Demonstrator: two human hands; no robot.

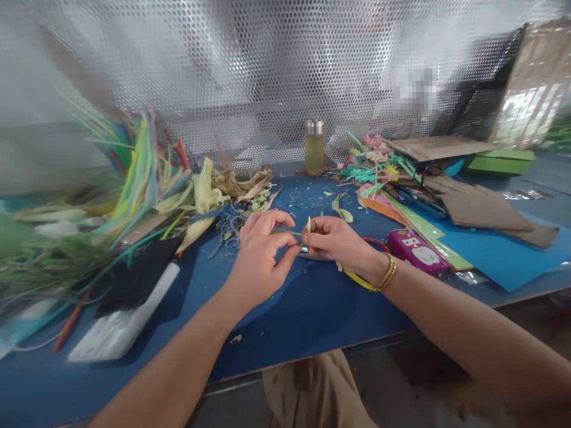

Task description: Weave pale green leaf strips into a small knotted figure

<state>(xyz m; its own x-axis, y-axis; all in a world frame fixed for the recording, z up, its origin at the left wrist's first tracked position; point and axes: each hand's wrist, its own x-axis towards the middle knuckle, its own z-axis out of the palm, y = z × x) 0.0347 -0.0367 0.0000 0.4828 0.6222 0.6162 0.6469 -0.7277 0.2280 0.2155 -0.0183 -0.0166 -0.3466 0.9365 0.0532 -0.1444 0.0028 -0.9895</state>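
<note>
My left hand point(261, 255) and my right hand point(335, 241) meet above the blue tabletop point(312, 309), fingers pinched together. Between them runs a thin yellow-green strip point(307, 226), one short end sticking up by my right thumb. My left fingers pinch its left end, my right fingers grip its right part. A gold bracelet point(387, 272) circles my right wrist. Under my right hand lie a yellow ring point(357, 279) and a red ring point(377, 242).
A heap of coloured strips and dried leaves point(134, 172) fills the left. A small jar point(314, 147) stands at the back by the perforated metal wall. Paper flowers point(372, 160), cardboard, coloured sheets and a pink box point(414, 249) lie right. A white block point(120, 324) lies front left.
</note>
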